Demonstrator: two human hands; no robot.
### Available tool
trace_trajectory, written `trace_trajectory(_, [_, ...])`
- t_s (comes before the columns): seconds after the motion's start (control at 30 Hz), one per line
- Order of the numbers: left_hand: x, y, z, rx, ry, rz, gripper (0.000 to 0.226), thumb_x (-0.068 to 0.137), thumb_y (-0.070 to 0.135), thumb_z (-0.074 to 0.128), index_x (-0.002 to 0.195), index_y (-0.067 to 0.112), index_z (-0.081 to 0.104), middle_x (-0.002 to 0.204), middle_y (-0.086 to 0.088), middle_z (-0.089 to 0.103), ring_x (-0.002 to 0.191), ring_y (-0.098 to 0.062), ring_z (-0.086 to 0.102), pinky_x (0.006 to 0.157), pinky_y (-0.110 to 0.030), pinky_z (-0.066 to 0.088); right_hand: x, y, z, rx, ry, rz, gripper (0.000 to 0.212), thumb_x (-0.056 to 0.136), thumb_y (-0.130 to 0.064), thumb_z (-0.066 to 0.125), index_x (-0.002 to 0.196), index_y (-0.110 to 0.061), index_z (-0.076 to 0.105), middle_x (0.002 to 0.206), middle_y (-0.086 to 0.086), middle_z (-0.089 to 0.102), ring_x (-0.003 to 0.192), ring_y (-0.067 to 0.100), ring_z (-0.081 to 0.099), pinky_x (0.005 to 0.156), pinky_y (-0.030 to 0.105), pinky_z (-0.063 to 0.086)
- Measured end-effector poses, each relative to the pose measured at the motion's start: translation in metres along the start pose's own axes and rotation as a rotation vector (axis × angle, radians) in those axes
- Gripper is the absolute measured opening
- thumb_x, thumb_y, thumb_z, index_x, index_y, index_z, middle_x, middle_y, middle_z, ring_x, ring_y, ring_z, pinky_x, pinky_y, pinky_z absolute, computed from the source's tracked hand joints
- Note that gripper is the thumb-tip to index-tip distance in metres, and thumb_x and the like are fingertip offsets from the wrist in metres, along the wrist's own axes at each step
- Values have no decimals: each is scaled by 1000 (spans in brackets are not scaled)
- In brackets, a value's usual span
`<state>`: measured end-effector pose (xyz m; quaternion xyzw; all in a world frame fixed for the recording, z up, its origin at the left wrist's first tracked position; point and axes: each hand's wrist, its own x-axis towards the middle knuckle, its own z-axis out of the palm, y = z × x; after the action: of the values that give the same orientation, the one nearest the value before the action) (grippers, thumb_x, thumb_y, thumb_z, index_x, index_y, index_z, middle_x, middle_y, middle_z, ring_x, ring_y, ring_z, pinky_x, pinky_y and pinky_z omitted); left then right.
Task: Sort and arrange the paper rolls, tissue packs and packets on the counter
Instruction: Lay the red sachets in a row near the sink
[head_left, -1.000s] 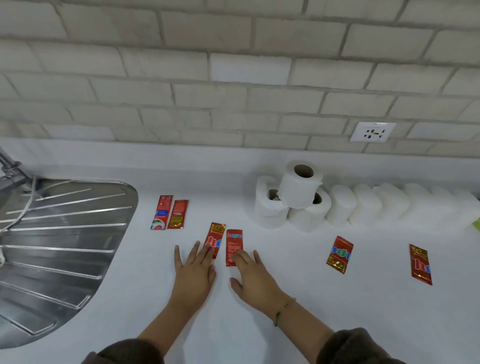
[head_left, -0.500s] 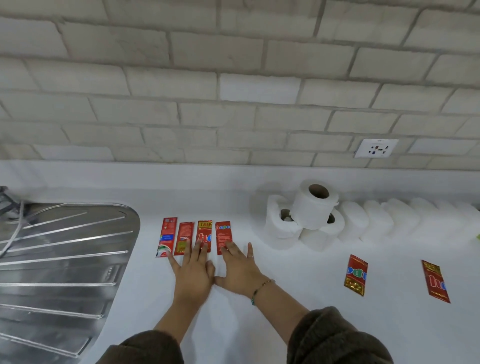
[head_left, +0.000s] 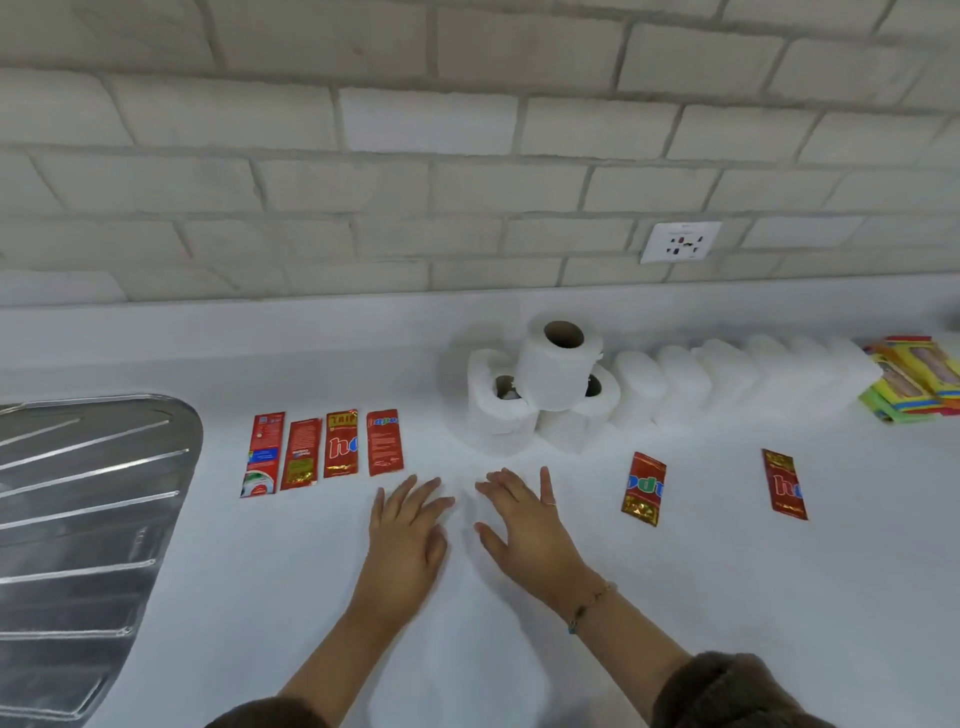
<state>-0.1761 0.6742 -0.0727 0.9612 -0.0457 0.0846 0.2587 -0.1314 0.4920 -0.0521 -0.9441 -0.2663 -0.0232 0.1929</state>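
Four red packets (head_left: 324, 449) lie side by side in a row on the counter (head_left: 727, 597), between the sink drainboard (head_left: 88, 519) and a stack of paper rolls (head_left: 540, 395). Two more packets (head_left: 643, 488) lie apart to the right, below a row of white tissue packs (head_left: 727, 374). The left hand (head_left: 405, 540) and right hand (head_left: 524, 525) are flat, fingers spread, holding nothing, just beside the row.

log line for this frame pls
left hand: open, empty | right hand: open, empty | row of four packets: aligned | two stray packets: unsorted
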Motion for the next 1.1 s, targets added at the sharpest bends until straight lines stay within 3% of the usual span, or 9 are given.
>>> trace_trajectory(0.07, [5, 39, 15, -69, -66, 90, 44, 87, 32, 30, 118, 29, 61, 138, 3, 50, 133, -20, 39, 118, -38, 9, -28, 35, -18, 0, 89, 121, 49, 87, -45, 31, 125, -23, 52, 128, -3, 55, 125, 15, 44, 117, 52, 5])
trace_trajectory(0.17, [21, 97, 34, -155, -193, 232, 38, 88, 23, 39, 117, 25, 62, 142, 2, 44, 133, -16, 37, 115, -37, 23, -59, 89, -45, -35, 247, 312, 28, 85, -28, 55, 112, -20, 60, 117, 1, 60, 113, 23, 54, 112, 54, 23])
trace_trajectory(0.3, [45, 164, 61, -73, -357, 353, 42, 93, 20, 45, 134, 24, 46, 153, 2, 26, 141, -15, 20, 119, -37, 10, -85, 156, -78, -115, 232, 607, 41, 85, -26, 61, 123, -15, 52, 137, 9, 46, 129, 28, 40, 112, 57, 15])
trace_trajectory(0.5, [66, 199, 95, 177, -556, 371, 55, 98, 34, 33, 148, 20, 15, 158, -2, 8, 145, -16, 4, 116, -50, -7, -104, 223, -97, -199, -39, 910, 69, 93, -51, 34, 144, -8, 18, 156, 9, 11, 144, 26, 8, 112, 58, 1])
trace_trajectory(0.6, [58, 195, 98, 205, -536, 396, 53, 99, 35, 30, 147, 18, 17, 157, -1, 13, 145, -15, 8, 114, -47, -11, -114, 226, -88, -222, -46, 854, 66, 93, -50, 36, 142, -6, 26, 153, 11, 21, 142, 27, 15, 112, 58, 5])
trace_trajectory(0.7, [48, 181, 90, 177, -494, 393, 50, 99, 37, 29, 146, 19, 25, 155, 2, 24, 142, -12, 18, 117, -42, -5, -121, 209, -80, -216, 73, 747, 52, 91, -43, 47, 129, -9, 46, 139, 10, 44, 130, 29, 39, 110, 57, 17])
trace_trajectory(0.8, [29, 153, 75, 123, -402, 418, 45, 95, 39, 29, 133, 24, 48, 139, 8, 49, 127, -7, 44, 115, -45, 24, -127, 180, -70, -192, 188, 512, 33, 88, -38, 50, 105, -12, 63, 108, 7, 64, 98, 29, 60, 87, 46, 46])
trace_trajectory(0.9, [3, 113, 59, 150, -340, 367, 36, 87, 39, 36, 109, 34, 65, 111, 20, 66, 101, 5, 60, 99, -40, 48, -126, 136, -54, -87, 147, 297, 27, 81, -32, 62, 102, -16, 66, 108, 3, 67, 98, 23, 63, 85, 35, 48])
trace_trajectory(1.1, [-27, 53, 13, 215, -301, 187, 53, 96, 40, 16, 102, 35, 69, 104, 21, 69, 97, 7, 62, 109, -25, 7, -98, 56, -20, 1, -58, -4, 41, 85, -48, 45, 116, -25, 61, 123, -6, 62, 116, 13, 56, 100, 30, 31])
